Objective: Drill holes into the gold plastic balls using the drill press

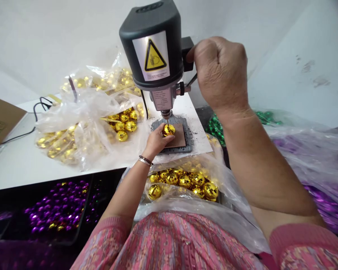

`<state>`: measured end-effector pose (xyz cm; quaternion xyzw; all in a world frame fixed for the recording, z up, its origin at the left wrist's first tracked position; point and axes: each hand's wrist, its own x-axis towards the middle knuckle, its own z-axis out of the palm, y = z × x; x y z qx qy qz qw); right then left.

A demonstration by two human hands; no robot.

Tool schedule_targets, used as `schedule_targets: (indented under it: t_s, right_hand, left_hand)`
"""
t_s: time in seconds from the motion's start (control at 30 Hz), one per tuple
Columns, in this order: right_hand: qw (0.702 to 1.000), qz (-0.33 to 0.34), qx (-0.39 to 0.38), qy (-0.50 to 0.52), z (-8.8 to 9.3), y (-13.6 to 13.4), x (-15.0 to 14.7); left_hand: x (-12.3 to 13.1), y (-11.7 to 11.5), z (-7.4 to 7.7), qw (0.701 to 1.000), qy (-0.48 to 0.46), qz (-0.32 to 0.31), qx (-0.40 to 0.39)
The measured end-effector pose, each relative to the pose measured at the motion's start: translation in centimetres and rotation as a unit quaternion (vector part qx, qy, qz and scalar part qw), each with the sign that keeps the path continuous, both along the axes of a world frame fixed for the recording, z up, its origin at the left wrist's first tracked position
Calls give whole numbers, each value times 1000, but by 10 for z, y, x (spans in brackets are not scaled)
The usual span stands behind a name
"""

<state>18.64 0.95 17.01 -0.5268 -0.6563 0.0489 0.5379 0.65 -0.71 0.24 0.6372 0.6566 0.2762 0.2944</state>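
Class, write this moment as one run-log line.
left hand: holds gold ball under drill chuck | right hand: fist on lever

A small workshop: bench drill press [154, 56], bagged gold baubles [183, 182].

One gold mirror ball [168, 129] under my small drill press [152, 45]
The ball is gold and faceted, sitting on a brown pad [180, 138] on the drill's grey base [188, 132], pinched by the fingers of my left hand [157, 141]. The thin bit [167, 117] stands upright just above the ball's top; I cannot tell if it touches. The drill's dark head carries a yellow warning label [154, 56], and my right hand [221, 73] is fisted around its side lever [192, 80]
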Motion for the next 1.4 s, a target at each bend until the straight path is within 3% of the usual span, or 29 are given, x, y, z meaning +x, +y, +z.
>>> schedule_targets:
  t_s: [0.1,0.23,0.53,1.1,1.4]
  right_hand:
    - [999,-20,-37,3,-1,-4,0]
    - [1000,19,-4,13,-9,-17,0]
    - [999,14,37,-11,-46,-38,1]
    - [992,-5,111,-52,-79,-38,0]
    - [974,-45,210,-74,-97,-29,1]
  left_hand:
    - [2,-2,-2,1000,2,-8,-4]
    - [1,-1,-10,1000,-24,-9,-14]
    - [0,-2,-15,998,-65,-7,-10]
    - [2,-2,-24,999,-48,12,-3]
    - [4,-7,-19,999,-47,14,-14]
